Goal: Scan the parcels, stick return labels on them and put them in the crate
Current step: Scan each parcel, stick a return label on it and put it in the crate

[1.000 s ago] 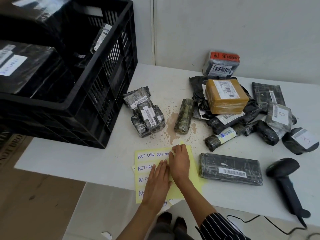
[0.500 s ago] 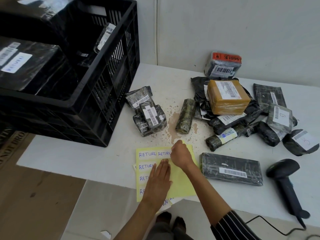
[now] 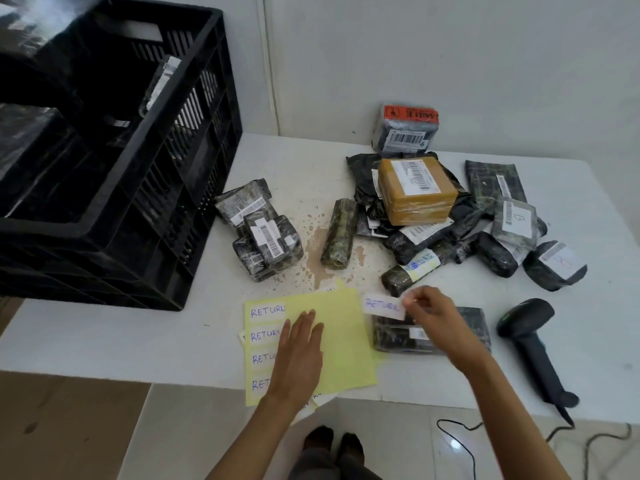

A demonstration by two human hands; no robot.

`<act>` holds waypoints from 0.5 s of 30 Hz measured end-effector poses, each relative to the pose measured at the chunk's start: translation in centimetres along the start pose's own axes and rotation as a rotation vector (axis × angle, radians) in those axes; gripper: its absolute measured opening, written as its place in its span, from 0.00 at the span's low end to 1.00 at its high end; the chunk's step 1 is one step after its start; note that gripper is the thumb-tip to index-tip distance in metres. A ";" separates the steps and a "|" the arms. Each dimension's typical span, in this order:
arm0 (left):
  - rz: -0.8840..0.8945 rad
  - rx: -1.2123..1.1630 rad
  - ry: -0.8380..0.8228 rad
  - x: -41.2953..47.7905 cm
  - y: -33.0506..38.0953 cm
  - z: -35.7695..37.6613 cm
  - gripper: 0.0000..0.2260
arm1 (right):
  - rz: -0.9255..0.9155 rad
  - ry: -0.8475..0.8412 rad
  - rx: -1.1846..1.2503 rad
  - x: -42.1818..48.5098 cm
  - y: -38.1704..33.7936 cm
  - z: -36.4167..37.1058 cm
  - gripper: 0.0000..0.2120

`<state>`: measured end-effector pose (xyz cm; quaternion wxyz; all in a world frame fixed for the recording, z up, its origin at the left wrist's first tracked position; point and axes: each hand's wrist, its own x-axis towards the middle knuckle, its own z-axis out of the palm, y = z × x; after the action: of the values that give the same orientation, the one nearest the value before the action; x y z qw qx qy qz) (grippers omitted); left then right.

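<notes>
White paper label (image 3: 382, 306) reading RETURN is held just above the table, pinched at its right end between the thumb and fingertips of the right hand (image 3: 431, 315), right of centre in the lower frame. Directly beneath the label and hand lies a flat black parcel (image 3: 391, 337). Its long axis runs left to right, roughly parallel to the label's. The drop onto the parcel's top face looks short, and the right hand is clearly the nearer one. The left hand (image 3: 299, 355) lies flat, fingers straight and together, pressing down the yellow sheet (image 3: 343, 327) of labels at lower centre. The black crate (image 3: 173, 209) fills the upper left, well apart from the parcel.
</notes>
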<state>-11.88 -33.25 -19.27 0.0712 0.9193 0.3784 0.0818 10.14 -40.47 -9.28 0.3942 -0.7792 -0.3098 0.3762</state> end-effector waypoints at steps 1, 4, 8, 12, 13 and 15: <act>0.016 -0.032 0.026 0.5 0.7 -0.3 0.26 | 0.007 0.017 -0.021 -0.3 0.8 -1.5 0.05; 0.094 -0.127 0.080 2.0 3.4 -0.9 0.25 | 0.031 0.031 -0.109 -0.7 2.7 -4.9 0.07; 0.229 -0.160 0.043 3.8 7.1 -1.3 0.32 | 0.040 -0.025 -0.197 0.0 4.4 -7.1 0.05; 0.298 -0.156 -0.051 4.8 8.9 -0.3 0.38 | 0.011 -0.073 -0.261 1.3 5.2 -7.5 0.05; 0.307 -0.149 -0.063 5.0 9.1 -0.1 0.39 | 0.004 -0.074 -0.269 1.6 5.4 -7.3 0.05; 0.327 -0.120 -0.078 5.5 9.5 0.2 0.41 | -0.004 -0.067 -0.289 2.1 5.9 -7.1 0.05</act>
<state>-1.52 -36.05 -17.13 0.1262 0.9651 0.2154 0.0789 18.28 -44.52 -12.12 0.2684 -0.8142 -0.3753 0.3525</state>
